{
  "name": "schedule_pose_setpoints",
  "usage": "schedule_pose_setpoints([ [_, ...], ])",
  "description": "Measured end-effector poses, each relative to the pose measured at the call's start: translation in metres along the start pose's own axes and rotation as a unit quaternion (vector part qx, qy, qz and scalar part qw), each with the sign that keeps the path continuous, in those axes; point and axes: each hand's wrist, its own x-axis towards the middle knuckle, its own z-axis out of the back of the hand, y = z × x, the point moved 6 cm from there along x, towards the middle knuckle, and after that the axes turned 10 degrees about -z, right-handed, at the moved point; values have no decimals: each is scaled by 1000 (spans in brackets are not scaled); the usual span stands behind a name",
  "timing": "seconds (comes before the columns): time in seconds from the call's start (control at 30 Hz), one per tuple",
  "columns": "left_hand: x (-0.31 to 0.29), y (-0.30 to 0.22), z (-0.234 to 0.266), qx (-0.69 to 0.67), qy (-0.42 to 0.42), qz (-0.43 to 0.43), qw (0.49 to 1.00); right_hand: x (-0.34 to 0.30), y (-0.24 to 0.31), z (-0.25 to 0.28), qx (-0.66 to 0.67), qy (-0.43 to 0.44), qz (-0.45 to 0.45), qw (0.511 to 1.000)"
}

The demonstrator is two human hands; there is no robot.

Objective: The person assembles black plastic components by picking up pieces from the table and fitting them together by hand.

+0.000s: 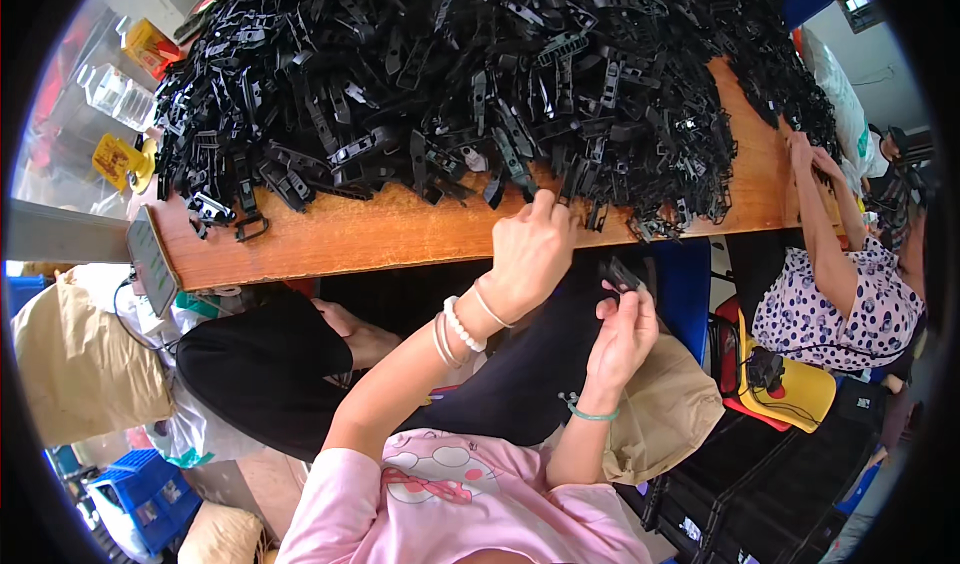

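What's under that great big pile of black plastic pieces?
A brown wooden table is under the pile of black plastic pieces. You can see bare wood along the front and at the right. The pile covers the rest, so anything else hidden underneath can't be seen.

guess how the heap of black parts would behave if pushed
The heap of black parts would probably shift and spill, since it looks loosely piled. Its thin, slotted shapes might snag one another. Whatever lies near the table edge could fall.
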Motion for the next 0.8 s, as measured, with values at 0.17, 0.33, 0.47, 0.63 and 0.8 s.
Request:
schedule_pose_setpoints([
  [0.17, -17, 10, 38, -155, -93, 66, 981, 8, 2, -13, -92, 63, 14, 994],
  [0.33, -46, 25, 52, -537, 53, 345, 768, 6, -3, -38, -168, 166, -13, 972],
  [0.47, -57, 27, 61, -577, 85, 381, 717, -6, 4, -57, -203, 172, -51, 963],
  [0.63, -71, 26, 64, -515, 71, 349, 779, -21, 2, -71, -230, 157, -30, 960],
  [0.8, -76, 31, 79, -421, 7, 234, 876, -45, -7, -92, -232, 192, 10, 953],
])
